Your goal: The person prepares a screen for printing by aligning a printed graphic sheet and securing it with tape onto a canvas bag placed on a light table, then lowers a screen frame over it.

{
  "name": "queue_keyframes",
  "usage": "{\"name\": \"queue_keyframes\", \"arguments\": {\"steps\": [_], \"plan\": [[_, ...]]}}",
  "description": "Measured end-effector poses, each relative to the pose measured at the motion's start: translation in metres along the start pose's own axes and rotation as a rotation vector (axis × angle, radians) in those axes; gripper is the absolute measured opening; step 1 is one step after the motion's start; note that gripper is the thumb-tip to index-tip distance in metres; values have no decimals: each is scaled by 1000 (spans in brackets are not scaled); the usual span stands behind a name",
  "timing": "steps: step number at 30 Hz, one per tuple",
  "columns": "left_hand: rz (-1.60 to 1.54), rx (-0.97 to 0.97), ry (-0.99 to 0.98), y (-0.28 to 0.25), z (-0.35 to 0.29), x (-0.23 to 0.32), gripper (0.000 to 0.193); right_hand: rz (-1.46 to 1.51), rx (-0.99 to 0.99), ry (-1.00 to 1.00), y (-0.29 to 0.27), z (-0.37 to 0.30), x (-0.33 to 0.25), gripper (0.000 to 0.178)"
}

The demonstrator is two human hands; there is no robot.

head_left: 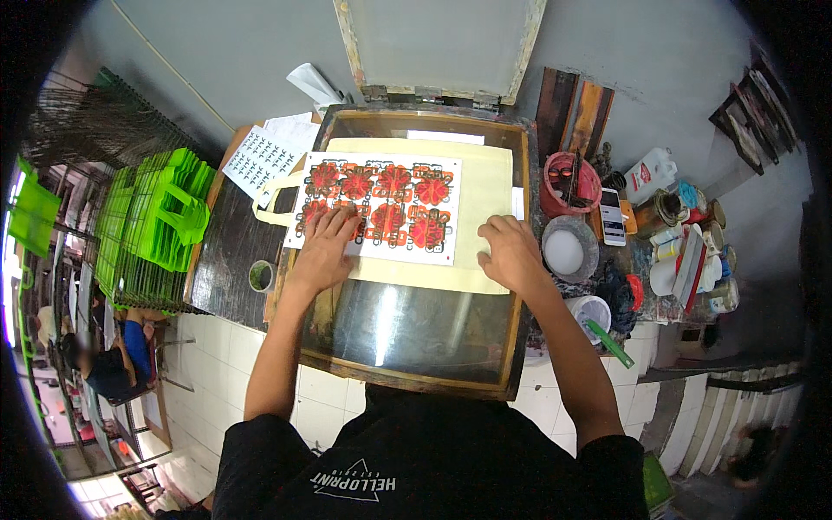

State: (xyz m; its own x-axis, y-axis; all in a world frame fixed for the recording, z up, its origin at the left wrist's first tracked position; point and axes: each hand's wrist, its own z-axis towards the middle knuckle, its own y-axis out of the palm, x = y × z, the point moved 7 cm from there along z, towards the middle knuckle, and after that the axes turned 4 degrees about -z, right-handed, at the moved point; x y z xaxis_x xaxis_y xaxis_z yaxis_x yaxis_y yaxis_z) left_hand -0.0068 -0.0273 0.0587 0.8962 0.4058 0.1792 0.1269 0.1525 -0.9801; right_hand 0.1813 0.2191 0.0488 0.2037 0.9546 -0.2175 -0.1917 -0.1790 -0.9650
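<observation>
A pale yellow fabric bag [487, 182] with a loop handle at its left lies flat on a glass-topped, wood-framed table [407, 325]. Over the bag's left part rests a white sheet [381, 251] printed with red flower shapes and dark lettering. My left hand [322, 251] lies with spread fingers on the sheet's lower left corner. Bare fabric is under my right hand [511, 251], which touches the bag's right edge with fingers bent and thumb apart. Neither hand grips anything that I can see.
A hinged screen frame [438, 43] stands raised behind the table. Patterned paper [260, 162] and a small cup [261, 276] sit at left, near green bags [165, 217] on racks. At right are a red bucket [572, 184], a phone [613, 217], tubs and cans. A person [113, 364] sits far left.
</observation>
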Motion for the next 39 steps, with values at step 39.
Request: {"name": "queue_keyframes", "arguments": {"steps": [39], "plan": [[350, 730, -42, -238, -198, 24, 30, 809, 306, 43, -113, 9, -117, 49]]}}
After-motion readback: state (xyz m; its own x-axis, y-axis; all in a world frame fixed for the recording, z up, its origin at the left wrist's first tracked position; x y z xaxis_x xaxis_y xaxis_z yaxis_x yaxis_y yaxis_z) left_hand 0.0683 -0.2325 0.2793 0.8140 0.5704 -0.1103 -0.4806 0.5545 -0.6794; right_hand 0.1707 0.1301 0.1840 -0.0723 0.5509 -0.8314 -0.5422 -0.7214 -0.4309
